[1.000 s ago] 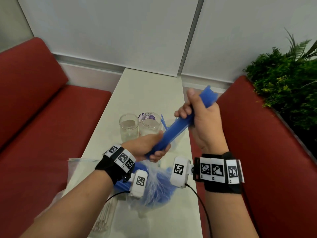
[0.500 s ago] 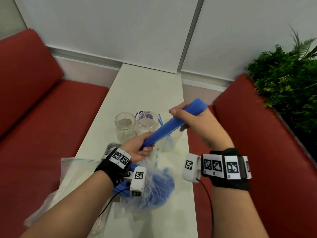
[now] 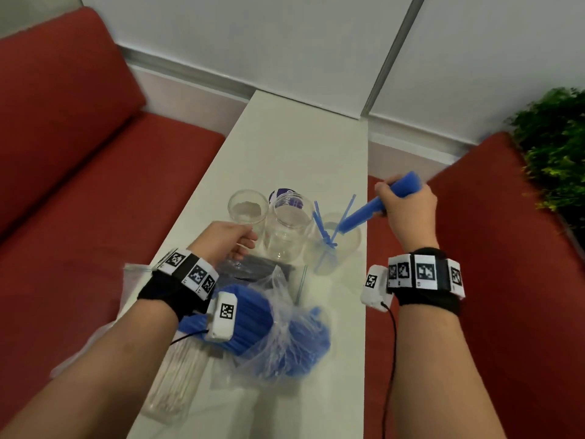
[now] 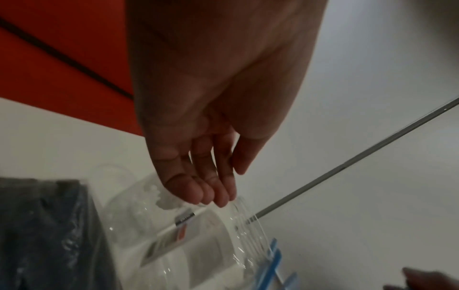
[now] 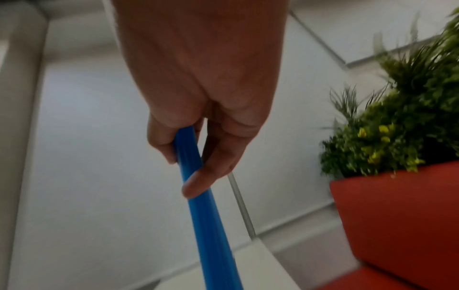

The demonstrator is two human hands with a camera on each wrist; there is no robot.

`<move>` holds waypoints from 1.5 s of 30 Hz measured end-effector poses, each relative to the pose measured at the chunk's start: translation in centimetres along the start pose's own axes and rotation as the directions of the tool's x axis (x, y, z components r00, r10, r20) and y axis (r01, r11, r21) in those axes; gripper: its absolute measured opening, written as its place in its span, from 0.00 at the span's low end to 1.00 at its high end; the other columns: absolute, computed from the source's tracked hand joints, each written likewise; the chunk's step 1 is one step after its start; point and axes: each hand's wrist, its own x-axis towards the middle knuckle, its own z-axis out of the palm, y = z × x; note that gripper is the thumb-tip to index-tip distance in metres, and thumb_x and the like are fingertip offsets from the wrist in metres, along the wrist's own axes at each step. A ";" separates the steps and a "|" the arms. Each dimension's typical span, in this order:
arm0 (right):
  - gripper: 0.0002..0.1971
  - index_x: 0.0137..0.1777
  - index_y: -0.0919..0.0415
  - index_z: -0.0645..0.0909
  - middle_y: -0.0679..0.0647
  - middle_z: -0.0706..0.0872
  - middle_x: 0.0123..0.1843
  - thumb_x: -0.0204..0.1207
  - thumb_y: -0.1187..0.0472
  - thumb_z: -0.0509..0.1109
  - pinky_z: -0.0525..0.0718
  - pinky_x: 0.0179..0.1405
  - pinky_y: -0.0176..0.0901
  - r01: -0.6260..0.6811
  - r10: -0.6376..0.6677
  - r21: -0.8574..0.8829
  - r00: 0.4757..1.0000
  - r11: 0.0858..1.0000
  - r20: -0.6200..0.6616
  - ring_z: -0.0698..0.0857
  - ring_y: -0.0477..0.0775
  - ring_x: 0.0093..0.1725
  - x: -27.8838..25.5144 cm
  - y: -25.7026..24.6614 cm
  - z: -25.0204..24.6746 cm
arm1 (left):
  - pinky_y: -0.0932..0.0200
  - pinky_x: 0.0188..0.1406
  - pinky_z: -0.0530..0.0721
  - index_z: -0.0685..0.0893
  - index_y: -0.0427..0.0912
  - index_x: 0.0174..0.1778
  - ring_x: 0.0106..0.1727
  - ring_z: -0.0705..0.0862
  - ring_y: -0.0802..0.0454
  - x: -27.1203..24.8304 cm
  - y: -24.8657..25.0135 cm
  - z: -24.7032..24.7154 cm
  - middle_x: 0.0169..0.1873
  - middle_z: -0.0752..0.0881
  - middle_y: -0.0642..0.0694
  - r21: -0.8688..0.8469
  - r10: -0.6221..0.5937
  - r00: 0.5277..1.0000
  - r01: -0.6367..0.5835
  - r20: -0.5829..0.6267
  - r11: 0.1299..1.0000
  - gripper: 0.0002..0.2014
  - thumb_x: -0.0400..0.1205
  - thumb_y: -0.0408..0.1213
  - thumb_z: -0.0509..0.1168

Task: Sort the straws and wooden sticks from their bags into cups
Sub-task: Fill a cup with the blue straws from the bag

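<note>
My right hand [image 3: 399, 202] grips a thick bundle of blue straws [image 3: 364, 213], tilted down to the left. The bundle's lower end sits at the mouth of the right clear cup [image 3: 348, 245], which holds a few blue straws. In the right wrist view the thumb and fingers [image 5: 196, 182] wrap the bundle [image 5: 208, 225]. My left hand [image 3: 242, 243] holds nothing. Its straight fingers [image 4: 211, 196] touch the rim of a clear labelled cup [image 4: 198, 235]. The left cup [image 3: 247, 210] and middle cup [image 3: 288, 229] hold no straws.
A clear bag of blue straws [image 3: 285, 331] lies on the narrow white table [image 3: 300, 147] below my left wrist. A bag of wooden sticks [image 3: 177, 375] lies near the table's left front, and a dark pack [image 3: 253, 270] lies behind the straw bag. Red seats flank the table, with a plant at the right.
My left hand let go of the bundle and dropped to the cups. My right hand swung the bundle rightward and lowered its end to the right cup.
</note>
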 end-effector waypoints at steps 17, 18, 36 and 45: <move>0.36 0.78 0.60 0.72 0.63 0.79 0.75 0.75 0.49 0.83 0.79 0.67 0.55 -0.145 0.232 -0.387 0.954 0.911 0.190 0.79 0.65 0.74 -0.5 9.2 7.1 | 0.60 0.39 0.81 0.85 0.51 0.56 0.41 0.84 0.58 -2.9 -4.7 -5.7 0.49 0.85 0.53 0.839 -0.168 0.973 -0.045 0.161 0.542 0.24 0.70 0.61 0.76; 0.40 0.81 0.57 0.69 0.63 0.76 0.78 0.74 0.45 0.83 0.77 0.72 0.61 -0.125 0.211 -0.398 0.960 0.909 0.181 0.75 0.67 0.77 -0.8 8.5 6.7 | 0.58 0.44 0.83 0.83 0.53 0.59 0.46 0.83 0.57 -3.3 -4.7 -5.7 0.52 0.83 0.53 0.875 -0.235 0.955 -0.046 0.179 0.482 0.30 0.65 0.64 0.77; 0.13 0.59 0.47 0.84 0.46 0.87 0.46 0.77 0.55 0.81 0.80 0.45 0.30 0.112 -0.001 -0.098 0.661 0.989 0.750 0.82 0.40 0.42 -19.2 6.2 12.5 | 0.53 0.41 0.92 0.91 0.45 0.52 0.28 0.87 0.53 -7.1 -4.4 -5.6 0.44 0.89 0.43 0.858 -0.166 0.930 -0.219 0.328 0.465 0.14 0.72 0.29 0.79; 0.11 0.51 0.57 0.75 0.43 0.71 0.35 0.85 0.53 0.73 0.67 0.31 0.37 0.302 0.107 -0.357 0.612 0.884 0.783 0.71 0.47 0.35 -23.0 7.6 15.4 | 0.67 0.37 0.85 0.91 0.48 0.43 0.31 0.86 0.61 -8.4 -2.6 -6.1 0.30 0.89 0.56 0.735 0.152 0.908 -0.406 0.390 0.543 0.07 0.75 0.32 0.75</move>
